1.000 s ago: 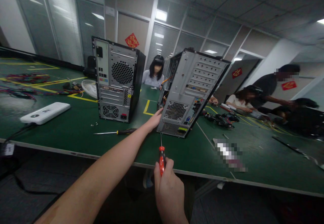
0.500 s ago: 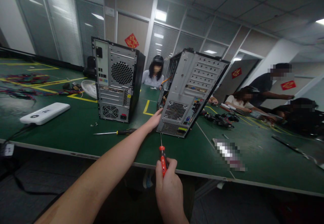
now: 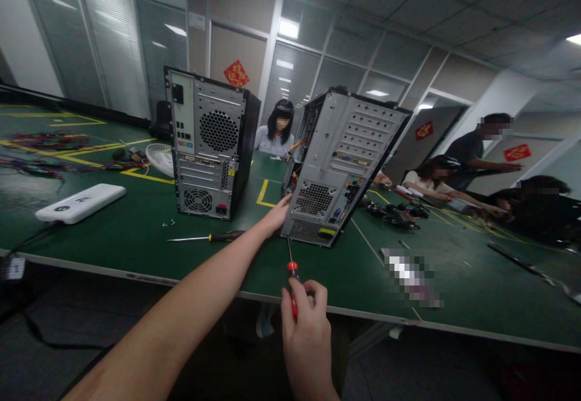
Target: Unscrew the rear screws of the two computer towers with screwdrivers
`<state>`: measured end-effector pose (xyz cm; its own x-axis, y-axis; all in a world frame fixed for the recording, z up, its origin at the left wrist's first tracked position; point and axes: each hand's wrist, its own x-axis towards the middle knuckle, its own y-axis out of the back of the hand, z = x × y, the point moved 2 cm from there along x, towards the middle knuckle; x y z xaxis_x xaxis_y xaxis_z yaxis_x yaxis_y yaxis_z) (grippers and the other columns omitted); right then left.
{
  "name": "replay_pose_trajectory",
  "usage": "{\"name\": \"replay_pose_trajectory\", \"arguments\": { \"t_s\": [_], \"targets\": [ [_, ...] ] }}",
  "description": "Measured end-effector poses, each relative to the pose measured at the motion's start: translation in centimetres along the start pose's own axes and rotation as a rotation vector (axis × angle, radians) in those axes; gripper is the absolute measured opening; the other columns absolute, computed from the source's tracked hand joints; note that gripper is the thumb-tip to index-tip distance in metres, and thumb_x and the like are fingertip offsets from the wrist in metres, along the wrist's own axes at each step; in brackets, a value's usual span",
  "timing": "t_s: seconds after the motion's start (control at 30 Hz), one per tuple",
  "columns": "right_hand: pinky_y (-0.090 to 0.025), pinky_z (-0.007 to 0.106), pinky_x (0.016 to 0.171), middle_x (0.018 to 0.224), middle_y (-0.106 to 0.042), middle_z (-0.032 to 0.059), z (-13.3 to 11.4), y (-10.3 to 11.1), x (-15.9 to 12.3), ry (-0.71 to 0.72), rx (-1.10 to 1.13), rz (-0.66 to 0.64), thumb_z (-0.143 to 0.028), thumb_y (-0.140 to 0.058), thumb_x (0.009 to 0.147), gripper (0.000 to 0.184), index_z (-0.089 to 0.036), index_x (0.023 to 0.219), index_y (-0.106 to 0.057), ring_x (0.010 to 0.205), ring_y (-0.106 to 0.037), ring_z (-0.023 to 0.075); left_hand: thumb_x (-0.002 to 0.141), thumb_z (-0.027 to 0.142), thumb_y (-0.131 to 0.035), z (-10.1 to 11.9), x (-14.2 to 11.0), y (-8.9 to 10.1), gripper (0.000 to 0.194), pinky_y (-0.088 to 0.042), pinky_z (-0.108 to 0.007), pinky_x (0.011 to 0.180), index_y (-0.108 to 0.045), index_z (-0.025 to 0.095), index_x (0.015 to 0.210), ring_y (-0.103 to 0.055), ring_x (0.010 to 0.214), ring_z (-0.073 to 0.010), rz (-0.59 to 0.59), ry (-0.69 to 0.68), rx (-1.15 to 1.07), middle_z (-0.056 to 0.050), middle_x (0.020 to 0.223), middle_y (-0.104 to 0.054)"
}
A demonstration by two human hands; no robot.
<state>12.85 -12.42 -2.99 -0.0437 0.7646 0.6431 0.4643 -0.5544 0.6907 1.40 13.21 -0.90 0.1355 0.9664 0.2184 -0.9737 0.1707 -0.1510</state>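
Note:
My right hand (image 3: 308, 334) is closed around the handle of a red and black screwdriver (image 3: 293, 266), with the index finger laid along it. The screwdriver's tip meets the lower left corner of a computer case's (image 3: 318, 159) rear panel. That case stands tilted, its left side open with wires showing inside. My left hand (image 3: 276, 215) grips the case's lower left edge; its fingertips are partly hidden behind the panel. A second screwdriver (image 3: 218, 237), black with a yellow ring, lies on the table behind my left forearm.
Left of the tilted case stands another computer case (image 3: 209, 141). A white power bank (image 3: 80, 203), small screws (image 3: 169, 223), a white basket (image 3: 160, 158) and cable bundles (image 3: 393, 212) lie on the green table (image 3: 149, 256). People sit across and to the right.
My right hand's fingers have shifted forward on the screwdriver handle, the index finger now stretched along it. My left hand and both cases have stayed put.

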Motion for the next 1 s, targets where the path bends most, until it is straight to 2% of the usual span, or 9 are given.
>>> {"name": "replay_pose_trajectory", "arguments": {
  "t_s": [0.17, 0.3, 0.43, 0.6, 0.73, 1.0],
  "targets": [
    [-0.057, 0.03, 0.063, 0.115, -0.054, 0.013, -0.3, 0.2, -0.1, 0.015, 0.05, 0.004, -0.034, -0.045, 0.105, 0.029, -0.02, 0.117, -0.067, 0.076, -0.068, 0.0178, 0.088, 0.044, -0.061, 0.2, 0.0, -0.2, 0.067, -0.044, -0.039, 0.111, -0.049, 0.027, 0.151, -0.06, 0.131, -0.0265, 0.017, -0.001, -0.02, -0.007, 0.142, -0.066],
    [-0.056, 0.03, 0.062, 0.113, -0.054, 0.013, -0.3, 0.1, -0.3, 0.031, 0.032, -0.026, -0.029, -0.04, 0.106, 0.032, -0.02, 0.122, -0.065, 0.075, -0.068, 0.0178, 0.088, 0.048, -0.061, -0.1, 0.1, 0.0, 0.067, -0.044, -0.04, 0.111, -0.048, 0.029, 0.151, -0.06, 0.131, -0.0271, 0.024, 0.008, -0.009, -0.006, 0.142, -0.065],
    [-0.052, 0.027, 0.056, 0.107, -0.054, 0.0111, 0.0, 0.0, -0.3, 0.058, -0.078, -0.046, -0.031, -0.036, 0.108, 0.034, -0.02, 0.123, -0.064, 0.071, -0.066, 0.0172, 0.088, 0.052, -0.062, -0.3, 0.2, 0.2, 0.07, -0.042, -0.043, 0.113, -0.048, 0.029, 0.152, -0.058, 0.133, -0.029, 0.034, 0.021, 0.026, -0.007, 0.146, -0.062],
    [-0.043, 0.025, 0.051, 0.098, -0.057, 0.0065, 0.2, 0.0, -0.2, 0.067, -0.227, -0.124, -0.028, -0.041, 0.107, 0.027, -0.022, 0.123, -0.061, 0.066, -0.064, 0.0172, 0.087, 0.055, -0.062, -0.4, 0.3, 0.3, 0.071, -0.042, -0.045, 0.113, -0.048, 0.03, 0.152, -0.058, 0.133, -0.0299, 0.025, 0.021, 0.037, -0.007, 0.147, -0.061],
    [-0.043, 0.027, 0.054, 0.099, -0.06, 0.0066, 0.1, -0.3, -0.1, 0.066, -0.274, -0.17, -0.023, -0.046, 0.105, 0.022, -0.021, 0.121, -0.06, 0.069, -0.066, 0.0192, 0.088, 0.054, -0.062, -0.4, 0.3, 0.4, 0.069, -0.042, -0.044, 0.113, -0.049, 0.03, 0.151, -0.059, 0.131, -0.0296, 0.023, 0.014, 0.032, -0.007, 0.144, -0.063],
    [-0.045, 0.029, 0.06, 0.094, -0.064, 0.0051, 0.4, -1.0, -0.3, 0.106, -0.243, -0.117, -0.025, -0.045, 0.106, 0.019, -0.021, 0.119, -0.058, 0.07, -0.066, 0.019, 0.089, 0.045, -0.061, 0.6, -0.5, -0.2, 0.064, -0.039, -0.04, 0.116, -0.052, 0.026, 0.149, -0.056, 0.136, -0.0275, 0.022, -0.034, -0.006, -0.007, 0.145, -0.063]
  ]
}}
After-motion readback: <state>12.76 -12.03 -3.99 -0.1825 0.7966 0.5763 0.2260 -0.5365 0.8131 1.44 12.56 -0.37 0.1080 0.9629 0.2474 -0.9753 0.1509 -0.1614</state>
